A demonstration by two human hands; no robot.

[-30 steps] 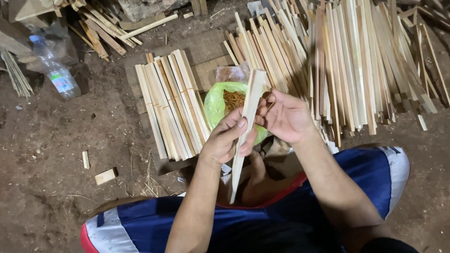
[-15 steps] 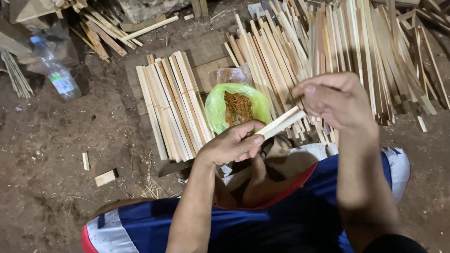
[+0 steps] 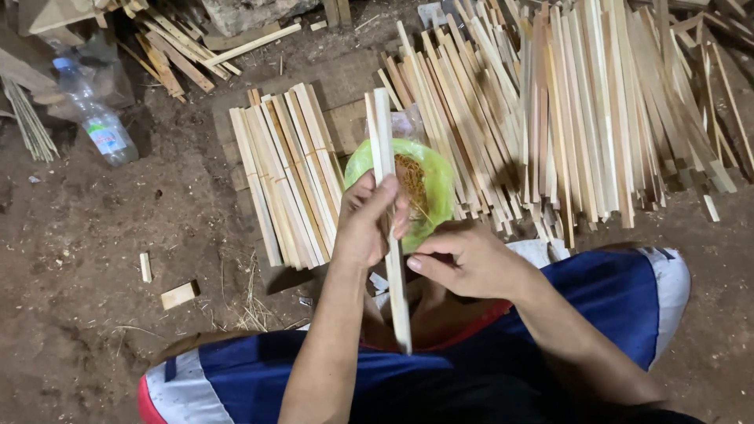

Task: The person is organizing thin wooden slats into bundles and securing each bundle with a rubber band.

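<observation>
Wooden slat (image 3: pixel 390 220) in left hand (image 3: pixel 369 224)

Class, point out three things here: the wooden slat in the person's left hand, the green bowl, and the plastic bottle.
wooden slat (image 3: pixel 384 133), head view, upper end above the hand
green bowl (image 3: pixel 437 184), head view, right inner wall
plastic bottle (image 3: pixel 96 122), head view, labelled middle

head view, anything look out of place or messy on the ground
Mostly the clear plastic bottle, lying on its side in the dirt at upper left. Two small wooden offcuts lie loose left of the neat bundle of flat wooden slats; the larger slat pile is fanned and uneven.
</observation>
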